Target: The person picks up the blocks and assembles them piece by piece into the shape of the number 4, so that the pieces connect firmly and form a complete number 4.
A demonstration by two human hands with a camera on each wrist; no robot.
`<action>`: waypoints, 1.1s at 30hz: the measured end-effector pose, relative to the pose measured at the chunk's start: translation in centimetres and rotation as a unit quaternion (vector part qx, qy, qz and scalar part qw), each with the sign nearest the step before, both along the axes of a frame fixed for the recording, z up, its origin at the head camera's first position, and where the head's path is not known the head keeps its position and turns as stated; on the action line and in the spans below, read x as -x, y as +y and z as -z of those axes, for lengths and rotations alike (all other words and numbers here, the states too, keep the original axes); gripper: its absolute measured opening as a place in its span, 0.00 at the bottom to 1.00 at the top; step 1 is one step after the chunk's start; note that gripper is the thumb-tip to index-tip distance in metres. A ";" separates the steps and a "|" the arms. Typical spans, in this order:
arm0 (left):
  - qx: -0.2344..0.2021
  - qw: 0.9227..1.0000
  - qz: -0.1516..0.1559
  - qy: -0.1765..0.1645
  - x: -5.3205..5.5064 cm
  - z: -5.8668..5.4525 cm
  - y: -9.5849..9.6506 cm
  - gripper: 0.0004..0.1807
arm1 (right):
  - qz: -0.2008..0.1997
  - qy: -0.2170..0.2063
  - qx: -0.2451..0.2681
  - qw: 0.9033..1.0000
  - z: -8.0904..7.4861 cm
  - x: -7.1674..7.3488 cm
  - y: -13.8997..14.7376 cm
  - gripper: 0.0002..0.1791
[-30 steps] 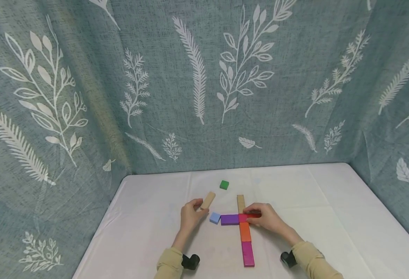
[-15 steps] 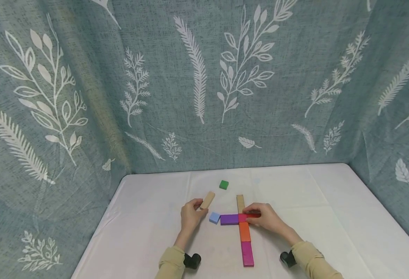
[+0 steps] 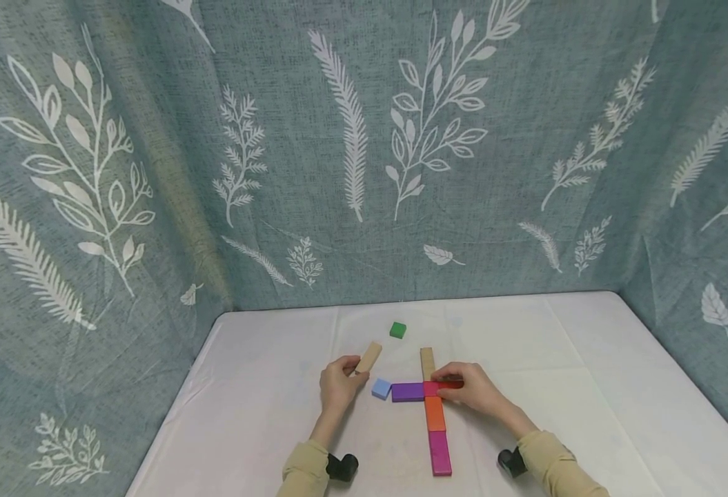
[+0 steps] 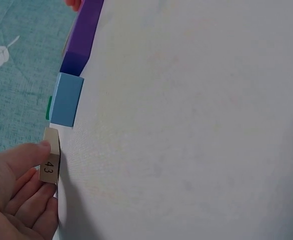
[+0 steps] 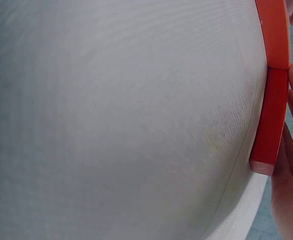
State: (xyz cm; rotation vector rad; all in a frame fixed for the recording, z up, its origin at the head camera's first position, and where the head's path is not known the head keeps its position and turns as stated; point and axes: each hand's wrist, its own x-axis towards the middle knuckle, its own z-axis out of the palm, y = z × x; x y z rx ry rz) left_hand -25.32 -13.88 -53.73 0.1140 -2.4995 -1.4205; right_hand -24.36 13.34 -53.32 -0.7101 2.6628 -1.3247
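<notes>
My left hand (image 3: 339,386) pinches a plain wooden block (image 3: 370,357) between thumb and fingers; the left wrist view shows the number 43 on its end. My right hand (image 3: 478,388) holds a red block (image 3: 453,384), with thumb and fingers around it and part of it covered. That block is in line with a small pinkish-red piece (image 3: 430,389) and a purple block (image 3: 408,392). An orange block (image 3: 435,414) and a magenta block (image 3: 440,453) run toward the near edge. Another plain wooden block (image 3: 427,364) extends away, so the blocks form a cross.
A light blue block (image 3: 381,388) lies between my left hand and the purple block. Farther back on the white tablecloth (image 3: 525,331) sits a small green block (image 3: 397,330). A patterned blue-green curtain (image 3: 376,262) hangs behind and at both sides.
</notes>
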 end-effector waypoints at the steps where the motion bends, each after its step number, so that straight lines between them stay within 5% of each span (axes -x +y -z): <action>1: -0.002 1.000 0.000 0.001 0.0 0.0 0.0 0.17 | 0.001 0.000 0.000 1.000 0.0 0.0 0.0 0.14; 21: -0.050 0.999 -0.019 0.003 -0.6 -0.6 0.0 0.16 | 0.011 0.003 -0.004 1.000 -0.4 -0.3 -0.1 0.14; 33: -0.067 0.997 -0.038 0.015 -0.5 -2.0 0.3 0.15 | 0.012 0.001 -0.007 1.000 -0.3 -0.3 -0.2 0.14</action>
